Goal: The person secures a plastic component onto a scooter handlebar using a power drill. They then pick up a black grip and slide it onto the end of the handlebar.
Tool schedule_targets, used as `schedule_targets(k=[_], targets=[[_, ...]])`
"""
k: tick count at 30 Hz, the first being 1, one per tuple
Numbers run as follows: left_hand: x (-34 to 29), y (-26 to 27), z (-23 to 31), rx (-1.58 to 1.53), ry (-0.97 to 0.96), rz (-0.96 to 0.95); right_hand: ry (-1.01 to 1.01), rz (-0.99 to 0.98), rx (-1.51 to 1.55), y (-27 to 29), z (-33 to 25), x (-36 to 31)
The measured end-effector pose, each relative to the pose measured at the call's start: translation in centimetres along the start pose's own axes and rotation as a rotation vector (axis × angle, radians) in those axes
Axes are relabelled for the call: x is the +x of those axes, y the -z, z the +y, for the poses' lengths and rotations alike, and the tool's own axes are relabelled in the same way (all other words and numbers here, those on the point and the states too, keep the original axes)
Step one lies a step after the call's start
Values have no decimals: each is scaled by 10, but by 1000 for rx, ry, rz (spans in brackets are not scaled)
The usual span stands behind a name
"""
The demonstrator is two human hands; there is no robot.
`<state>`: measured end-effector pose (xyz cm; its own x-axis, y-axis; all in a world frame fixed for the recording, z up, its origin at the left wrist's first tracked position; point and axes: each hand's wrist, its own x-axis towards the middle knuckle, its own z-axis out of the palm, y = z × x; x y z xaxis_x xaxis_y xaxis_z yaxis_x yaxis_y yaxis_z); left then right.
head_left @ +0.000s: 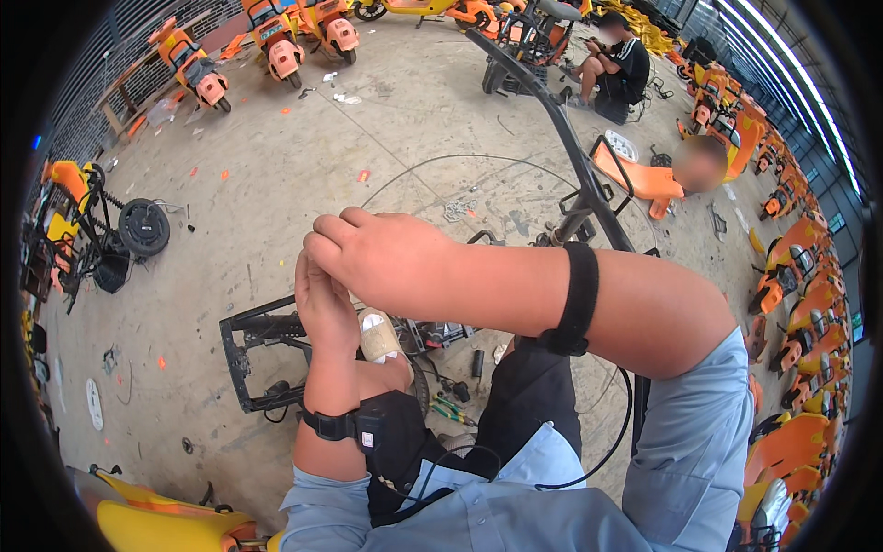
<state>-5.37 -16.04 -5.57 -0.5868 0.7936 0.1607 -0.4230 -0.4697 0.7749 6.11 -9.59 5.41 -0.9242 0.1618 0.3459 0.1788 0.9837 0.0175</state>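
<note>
My left hand points upward in front of me, its fingers closed and partly covered. Curled over its fingertips is my right hand, reaching in from the right with bent fingers. The two hands meet; whatever they pinch between them is hidden. Beneath my left forearm a bare black scooter frame lies on the floor. A black handlebar tube rises beyond my right forearm. Between my legs lie pliers with green handles and a black handlebar grip.
A stripped scooter with a detached-looking black wheel is at left. Orange scooters line the right side. An orange body panel lies ahead right. Farther back a person crouches beside a scooter. A thin cable arcs across the floor.
</note>
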Motion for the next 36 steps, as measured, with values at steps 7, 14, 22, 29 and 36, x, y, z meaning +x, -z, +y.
schedule_targets(k=[7, 14, 22, 29, 36], targets=[[12, 22, -6, 89, 75, -16, -98, -67, 0, -1, -2, 0], [16, 23, -5, -62, 194, -62, -132, -90, -32, -4, -3, -1], [21, 40, -11, -271, 276, -214, -219, -126, -11, 1, -4, 1], [13, 19, -9, -232, 247, -104, -274, -105, 71, 3, -6, -1], [17, 18, -16, -346, 222, -188, -245, -115, 57, 7, -3, 2]])
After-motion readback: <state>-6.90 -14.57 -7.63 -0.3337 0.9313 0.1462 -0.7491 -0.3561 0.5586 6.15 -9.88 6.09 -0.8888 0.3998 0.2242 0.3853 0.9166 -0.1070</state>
